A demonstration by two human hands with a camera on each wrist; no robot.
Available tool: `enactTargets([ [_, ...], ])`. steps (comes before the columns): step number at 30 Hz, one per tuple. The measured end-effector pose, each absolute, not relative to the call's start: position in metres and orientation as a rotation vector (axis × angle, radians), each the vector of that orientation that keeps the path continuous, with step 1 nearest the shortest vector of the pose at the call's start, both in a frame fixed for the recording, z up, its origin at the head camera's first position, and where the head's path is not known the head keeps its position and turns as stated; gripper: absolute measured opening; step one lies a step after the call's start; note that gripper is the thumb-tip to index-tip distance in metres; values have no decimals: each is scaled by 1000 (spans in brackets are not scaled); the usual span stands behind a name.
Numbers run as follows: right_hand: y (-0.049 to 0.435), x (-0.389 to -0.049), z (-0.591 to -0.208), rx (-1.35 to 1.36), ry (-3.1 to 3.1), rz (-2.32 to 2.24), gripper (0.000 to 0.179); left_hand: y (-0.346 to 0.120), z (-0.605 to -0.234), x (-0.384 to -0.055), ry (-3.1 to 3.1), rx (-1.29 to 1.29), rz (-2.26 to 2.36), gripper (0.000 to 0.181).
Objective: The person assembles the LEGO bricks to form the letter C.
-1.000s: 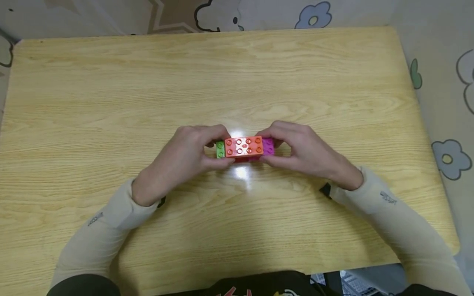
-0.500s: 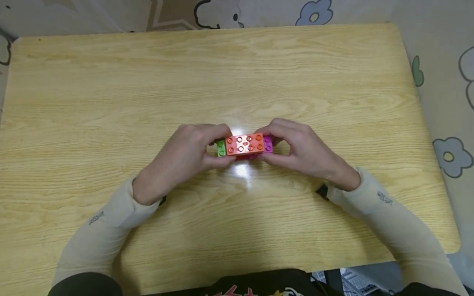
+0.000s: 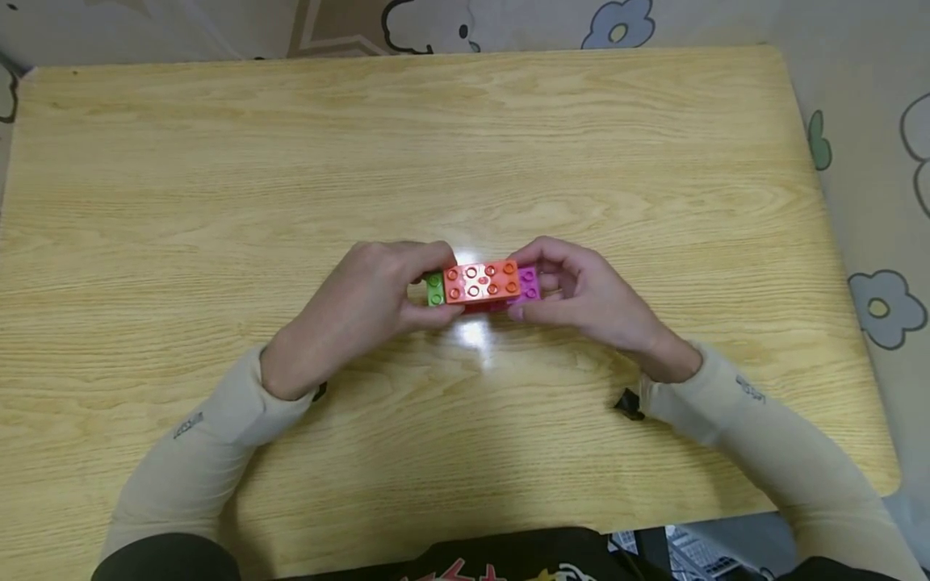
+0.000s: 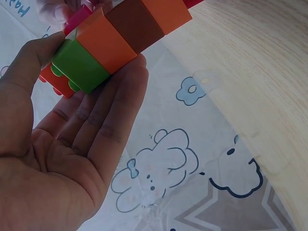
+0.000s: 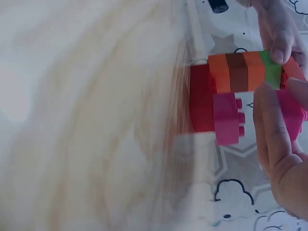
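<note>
Toy building bricks are joined into a stack that stands on the table, held from both sides. An orange-red brick (image 3: pixel 482 282) forms its top, studs up. Below come a green brick (image 4: pixel 79 67), orange bricks and a brown brick (image 5: pixel 238 71), with a red brick (image 5: pixel 199 98) at the base. My left hand (image 3: pixel 363 290) grips the stack's left side between thumb and fingers. With thumb and fingers, my right hand (image 3: pixel 581 290) pinches a pink brick (image 5: pixel 291 113) at the upper right, under the top brick's end. Another pink brick (image 5: pixel 226 118) sits lower, on the red one.
The wooden table (image 3: pixel 218 161) extends around both hands, light reflecting off it near the stack. Patterned wall covering (image 3: pixel 508 24) borders its back and right sides. Dark small devices sit at both wrists, the right one (image 3: pixel 629 403) hanging below the cuff.
My right hand has shifted slightly right and turned, its forefinger more raised and its wrist a little lower. The pink end brick has edged right. My left hand stays nearly still.
</note>
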State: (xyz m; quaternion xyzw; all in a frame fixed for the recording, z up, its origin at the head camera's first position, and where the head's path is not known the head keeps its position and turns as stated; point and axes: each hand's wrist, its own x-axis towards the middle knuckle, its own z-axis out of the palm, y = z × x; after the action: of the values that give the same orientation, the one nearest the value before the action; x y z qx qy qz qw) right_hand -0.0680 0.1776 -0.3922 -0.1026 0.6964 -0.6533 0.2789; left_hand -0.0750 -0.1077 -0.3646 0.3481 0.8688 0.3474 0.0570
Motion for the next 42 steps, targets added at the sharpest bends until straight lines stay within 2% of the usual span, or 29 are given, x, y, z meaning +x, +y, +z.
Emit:
enactTargets([
  [11, 175, -66, -394, -100, 1637, -1898, 54, -107, -363, -75, 2628, 1037, 1031, 29],
  [20, 177, -71, -390, -68, 1434, -1999, 40, -108, -364, -75, 2637, 1047, 1016, 31],
  [31, 167, -73, -397, -60, 1524, -2012, 26, -107, -366, -76, 2632, 1061, 1027, 31],
  [42, 159, -74, -397, -12, 1546, -2026, 20, -106, -368, -74, 2644, 1111, 1047, 29],
])
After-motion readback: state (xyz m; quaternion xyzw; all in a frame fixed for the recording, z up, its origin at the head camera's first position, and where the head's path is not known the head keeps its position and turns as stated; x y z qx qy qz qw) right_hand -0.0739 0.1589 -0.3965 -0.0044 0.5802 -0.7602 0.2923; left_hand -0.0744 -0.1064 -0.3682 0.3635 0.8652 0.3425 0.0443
